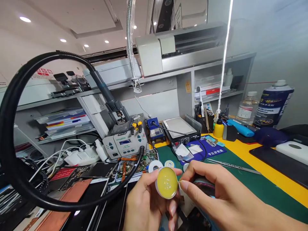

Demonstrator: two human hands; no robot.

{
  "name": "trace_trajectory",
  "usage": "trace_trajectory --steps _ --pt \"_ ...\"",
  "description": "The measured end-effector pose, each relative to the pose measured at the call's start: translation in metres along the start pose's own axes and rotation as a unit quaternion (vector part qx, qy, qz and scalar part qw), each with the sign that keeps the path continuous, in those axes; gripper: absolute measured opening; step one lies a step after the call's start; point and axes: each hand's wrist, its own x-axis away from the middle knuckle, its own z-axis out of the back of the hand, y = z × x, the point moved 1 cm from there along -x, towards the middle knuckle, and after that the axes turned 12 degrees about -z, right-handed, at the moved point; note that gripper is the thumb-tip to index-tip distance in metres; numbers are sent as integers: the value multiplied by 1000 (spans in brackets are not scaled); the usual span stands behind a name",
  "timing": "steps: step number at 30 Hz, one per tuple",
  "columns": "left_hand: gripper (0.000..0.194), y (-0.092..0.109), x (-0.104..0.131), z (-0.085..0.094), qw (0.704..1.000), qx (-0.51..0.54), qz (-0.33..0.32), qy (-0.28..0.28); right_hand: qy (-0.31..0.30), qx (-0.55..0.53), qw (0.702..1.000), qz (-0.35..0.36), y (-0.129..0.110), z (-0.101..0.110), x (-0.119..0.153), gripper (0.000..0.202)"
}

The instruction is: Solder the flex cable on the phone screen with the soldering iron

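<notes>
Small round tin of yellow flux paste (166, 183) held up over the green table mat (252, 183) — something thin being dipped at its rim.

The left hand (146, 205) grips the open tin, tilted toward the camera and nearly full of paste. The right hand (216, 192) is pinched shut on a fine silvery piece touching the tin's edge; what it is I cannot tell. The next move likely calls for a light, steady touch. Behind stand a yellow dropper bottle (218, 128), a clear liquid bottle (247, 107) and a dark spray can (273, 104).
</notes>
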Motion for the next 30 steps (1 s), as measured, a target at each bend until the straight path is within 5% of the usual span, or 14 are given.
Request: trace_trajectory --steps 11,30 --pt "54 9 13 -10 995 -95 -20 21 26 86 995 40 1 1 -1 22" --pt "50 5 10 -4 997 -66 18 -26 90 171 970 145 12 1 0 13"
